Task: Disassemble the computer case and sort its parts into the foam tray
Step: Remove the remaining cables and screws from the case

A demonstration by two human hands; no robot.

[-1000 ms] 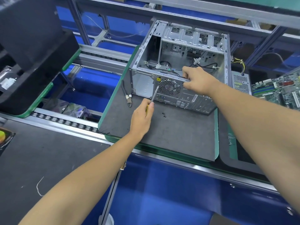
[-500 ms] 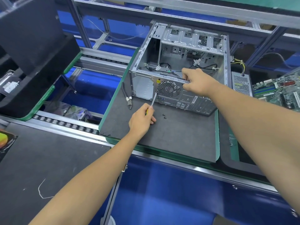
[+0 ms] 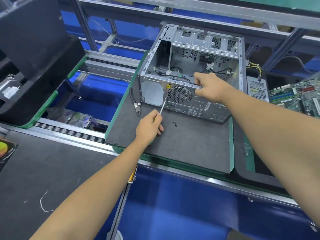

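While left hand [image 3: 148,127] fingers curl round yellow-handled screwdriver [image 3: 160,110], steel tip meets near face of open grey metal computer case [image 3: 188,70], at lower left corner of round fan grille [image 3: 180,94]. Right hand [image 3: 210,86] fingers pinch case's near top rail, right of grille. Case stands on far part of dark foam mat [image 3: 187,144] on table. Two small black screws [image 3: 175,124] lie just right of left hand. Black-handled cutters [image 3: 136,103] lie left of case. Green circuit board [image 3: 299,96] far right.
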